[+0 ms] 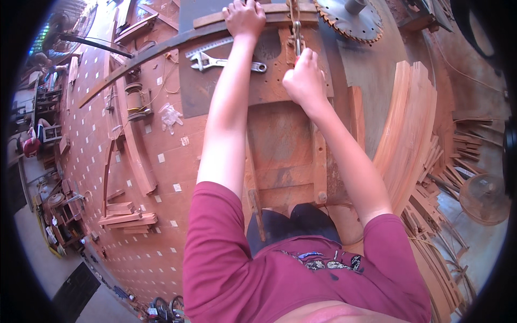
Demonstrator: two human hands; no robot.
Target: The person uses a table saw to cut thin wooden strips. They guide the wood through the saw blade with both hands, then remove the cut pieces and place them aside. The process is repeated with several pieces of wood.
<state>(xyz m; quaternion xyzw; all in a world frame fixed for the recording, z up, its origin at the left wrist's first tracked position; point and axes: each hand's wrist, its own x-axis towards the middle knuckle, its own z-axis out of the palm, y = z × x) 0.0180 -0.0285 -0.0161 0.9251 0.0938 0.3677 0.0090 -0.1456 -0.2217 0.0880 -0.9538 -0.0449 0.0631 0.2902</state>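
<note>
At the top centre of the frame the left hand (245, 19) lies over a wooden strip (212, 19), fingers bent across it; whether it pinches the wood or only presses, I cannot tell. Just right of it, the right hand (306, 81) is closed in a fist around the lower end of a metal clamp-like tool (298, 42), whose upper part stands beside the strip's right portion.

Around them the worktable (215, 97) is crowded. An adjustable wrench (214, 62) lies below the strip, passing behind the left forearm, with a ruler (202, 49) just above it. A long dark bar (145, 56) runs from the table out toward the upper left. At the upper right a toothed circular saw blade (344, 24) sits near the right hand — the closest hazard.

At right, long curved planks (406, 124) stand beside the right forearm, with offcuts (468, 145) beyond. Left of the table are a spool (137, 102), a crumpled clear plastic bag (171, 117) and — lower down — a small wood stack (129, 218) on the tiled floor (167, 202).
</note>
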